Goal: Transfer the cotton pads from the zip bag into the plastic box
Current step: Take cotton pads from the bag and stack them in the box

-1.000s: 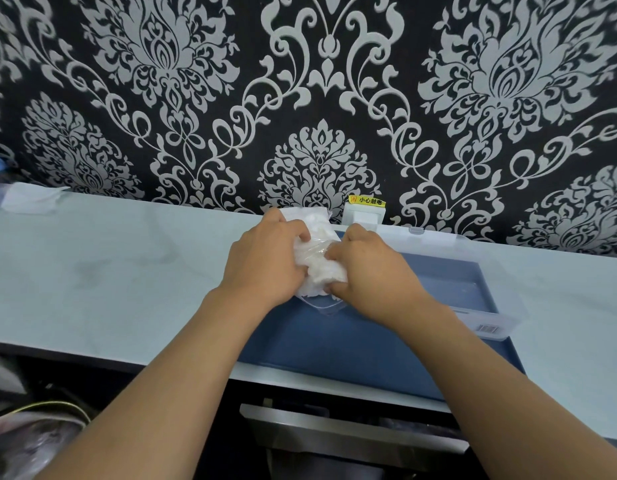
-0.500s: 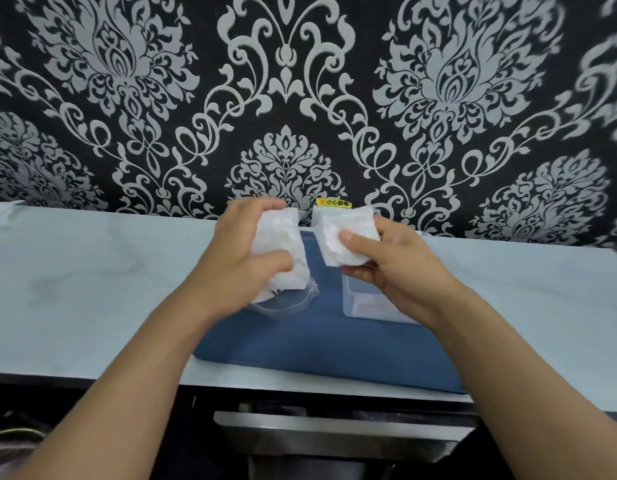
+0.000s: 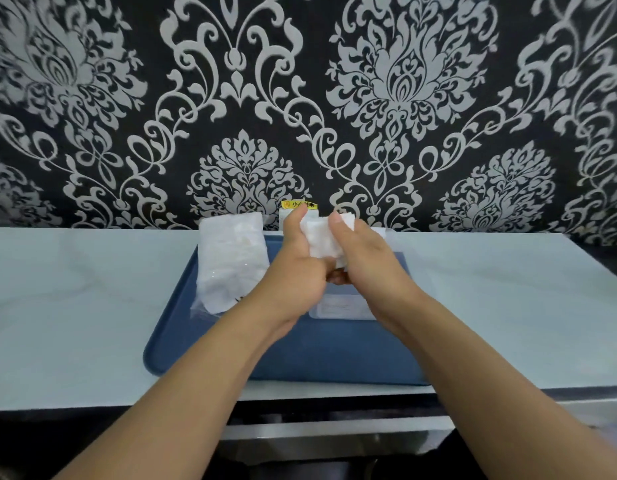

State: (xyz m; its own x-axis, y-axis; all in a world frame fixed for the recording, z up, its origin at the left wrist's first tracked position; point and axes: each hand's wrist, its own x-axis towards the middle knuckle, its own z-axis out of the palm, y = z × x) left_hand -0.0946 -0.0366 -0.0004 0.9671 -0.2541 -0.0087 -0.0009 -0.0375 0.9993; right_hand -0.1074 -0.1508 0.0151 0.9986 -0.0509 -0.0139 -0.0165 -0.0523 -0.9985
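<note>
A clear zip bag [image 3: 232,261] holding white cotton pads lies on the left part of a blue tray [image 3: 328,355]. My left hand [image 3: 296,268] and my right hand [image 3: 366,261] together grip a small stack of white cotton pads [image 3: 322,237], held above the clear plastic box [image 3: 341,308]. The box stands on the tray right of the bag, and my hands hide most of it.
The tray sits on a pale countertop [image 3: 92,306] against a black wall with a silver pattern. A small white object with a yellow label [image 3: 300,206] stands at the wall behind my hands. A dark gap and a metal edge [image 3: 335,431] lie below the counter's front.
My left hand let go of the zip bag, which now lies on the tray. It moved right and joined my right hand on the stack of pads above the box.
</note>
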